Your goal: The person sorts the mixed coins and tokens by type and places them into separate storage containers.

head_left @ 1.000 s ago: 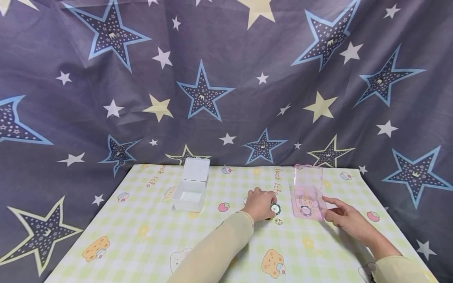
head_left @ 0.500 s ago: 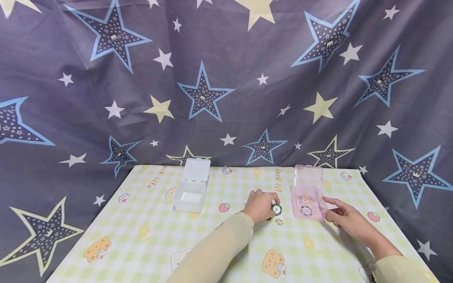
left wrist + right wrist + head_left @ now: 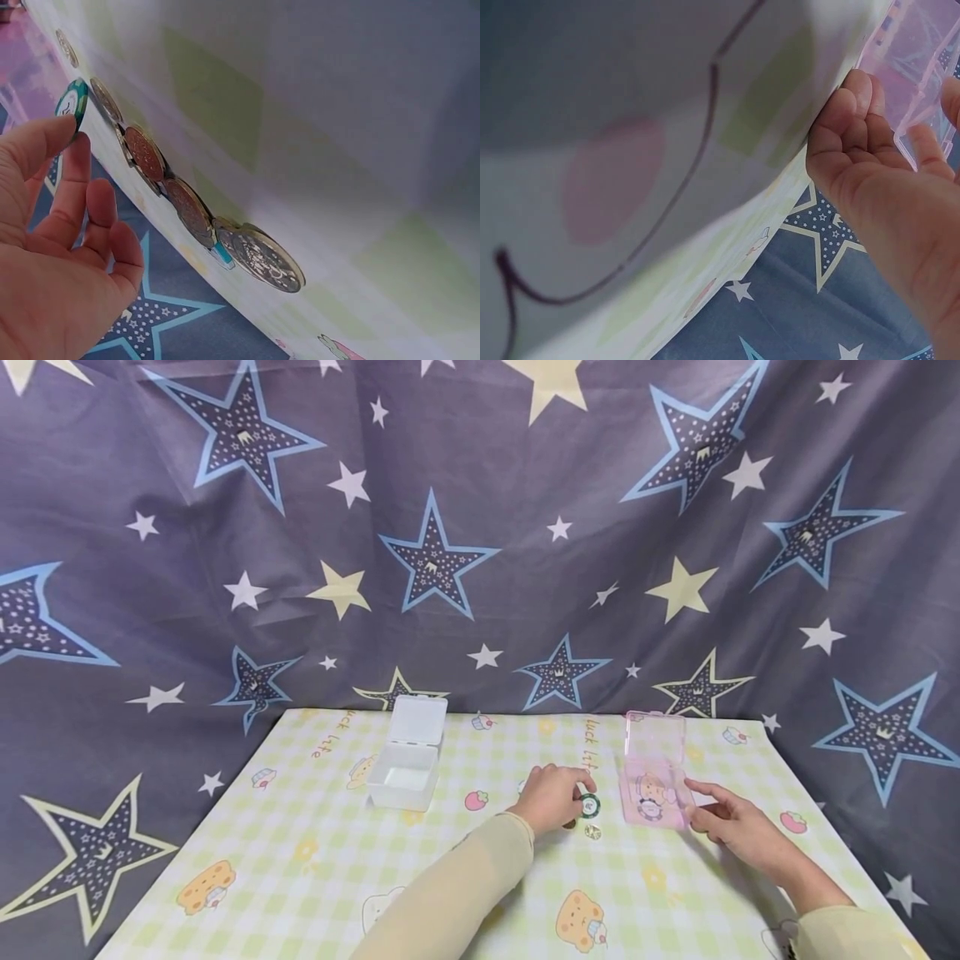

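Note:
My left hand [image 3: 553, 796] pinches a green-and-white poker chip [image 3: 590, 806] between thumb and fingertips. In the left wrist view the poker chip [image 3: 73, 101] is tilted up on edge, beside a row of overlapping gold and copper coins [image 3: 191, 210] on the tablecloth. One coin [image 3: 593, 832] shows just below the hand in the head view; most of the others are hidden behind the hand there. My right hand [image 3: 738, 831] pinches the right side of a clear pink box [image 3: 637, 814], whose lid stands raised at the back. A dark-and-white chip [image 3: 650, 809] lies inside it.
To the left stands a white plastic box [image 3: 405, 793] with its lid raised. A checked tablecloth [image 3: 300, 893] with cartoon prints covers the table, and a star-patterned curtain [image 3: 480, 527] hangs directly behind its far edge.
The green poker chip has shifted slightly right in my left hand's pinch, and more of its face shows. My right hand keeps its hold on the pink box.

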The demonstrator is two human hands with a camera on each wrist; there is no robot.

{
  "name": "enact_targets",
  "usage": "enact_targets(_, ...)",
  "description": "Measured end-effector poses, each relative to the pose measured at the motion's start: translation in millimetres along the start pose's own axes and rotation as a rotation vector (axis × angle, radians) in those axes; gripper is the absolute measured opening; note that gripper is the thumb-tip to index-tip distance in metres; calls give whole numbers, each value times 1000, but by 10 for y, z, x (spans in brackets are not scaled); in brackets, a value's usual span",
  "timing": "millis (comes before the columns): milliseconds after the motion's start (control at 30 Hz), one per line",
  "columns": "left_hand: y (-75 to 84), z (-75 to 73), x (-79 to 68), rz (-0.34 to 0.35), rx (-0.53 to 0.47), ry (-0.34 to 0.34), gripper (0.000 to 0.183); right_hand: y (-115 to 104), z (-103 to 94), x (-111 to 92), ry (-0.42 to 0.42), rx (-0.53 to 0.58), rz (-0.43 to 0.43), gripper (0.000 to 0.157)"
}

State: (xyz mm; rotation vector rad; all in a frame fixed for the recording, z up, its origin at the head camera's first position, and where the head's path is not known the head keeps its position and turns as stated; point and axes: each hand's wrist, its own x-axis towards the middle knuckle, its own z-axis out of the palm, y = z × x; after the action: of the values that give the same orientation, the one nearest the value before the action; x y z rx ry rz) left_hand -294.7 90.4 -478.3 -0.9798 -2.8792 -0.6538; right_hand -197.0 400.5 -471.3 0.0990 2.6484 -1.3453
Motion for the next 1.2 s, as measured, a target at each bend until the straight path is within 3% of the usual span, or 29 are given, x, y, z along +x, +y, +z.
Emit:
enact_targets(433,46,-38,-7,-49,-96,-14,11,-25,-26,2,7,0,-5,73)
enact_targets(867,100,-31,-55,-70,-157,-38,9,15,-25,-32,12,1,-22,72)
enact_targets(1200,76,-188,-6,-117,-352,-30,13,22,-22,3,18,1,-23,72)
